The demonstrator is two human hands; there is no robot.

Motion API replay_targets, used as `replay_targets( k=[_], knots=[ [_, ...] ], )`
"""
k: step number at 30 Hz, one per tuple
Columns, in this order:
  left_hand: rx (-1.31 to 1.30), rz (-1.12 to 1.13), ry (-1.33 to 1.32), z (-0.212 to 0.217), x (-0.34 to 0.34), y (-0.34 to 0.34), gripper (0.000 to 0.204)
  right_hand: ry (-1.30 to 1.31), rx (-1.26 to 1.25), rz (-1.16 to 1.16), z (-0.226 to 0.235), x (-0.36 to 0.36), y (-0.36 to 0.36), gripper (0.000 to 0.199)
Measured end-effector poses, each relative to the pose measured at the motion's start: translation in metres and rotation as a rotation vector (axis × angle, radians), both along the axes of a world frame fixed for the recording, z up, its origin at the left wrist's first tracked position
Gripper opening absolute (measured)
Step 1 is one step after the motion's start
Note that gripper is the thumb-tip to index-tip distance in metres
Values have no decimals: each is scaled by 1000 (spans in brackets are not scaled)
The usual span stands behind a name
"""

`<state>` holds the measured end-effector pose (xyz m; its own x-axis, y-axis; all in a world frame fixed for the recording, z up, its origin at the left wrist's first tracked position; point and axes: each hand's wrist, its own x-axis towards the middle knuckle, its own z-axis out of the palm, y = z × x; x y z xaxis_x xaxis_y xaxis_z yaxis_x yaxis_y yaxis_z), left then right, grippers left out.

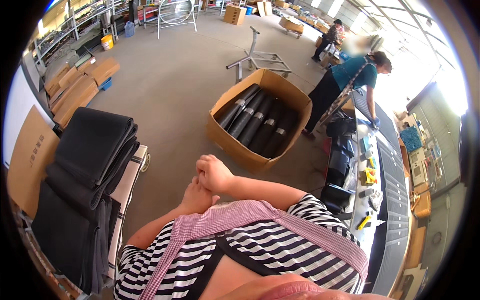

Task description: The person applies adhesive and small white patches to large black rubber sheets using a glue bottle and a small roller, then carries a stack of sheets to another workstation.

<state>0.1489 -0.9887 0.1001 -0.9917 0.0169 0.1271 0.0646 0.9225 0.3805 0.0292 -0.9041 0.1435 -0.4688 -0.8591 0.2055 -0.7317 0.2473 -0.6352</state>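
Both hands meet in front of my apron [235, 217]. My right hand [214, 172] is closed, its fingers curled over the fingers of my left hand [196, 196]. Most of the left fingers are hidden under it, and only the back of that hand and part of the thumb show. Neither hand visibly holds a tool or material. Just beyond them stands an open cardboard box [239, 151]. Several black rolls [254, 114] lie side by side in it, each with a pale band around its middle.
Folded black sheets [92, 150] are piled on a cart at left, beside flattened cardboard [31, 162]. A metal stand [260, 61] is behind the box. At right, a co-worker [352, 75] leans over a long table [364, 200] with black strips and a yellow tool [364, 222].
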Motion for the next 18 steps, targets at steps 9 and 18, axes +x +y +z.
replay_targets(
  k=[9,18],
  knots=[
    [-103,184,100,-12,-16,-53,51,14,-165,244,-21,-37,-80,3],
    [-17,363,-25,-10,-86,-99,38,-44,-116,416,-30,-120,-157,4]
  ],
)
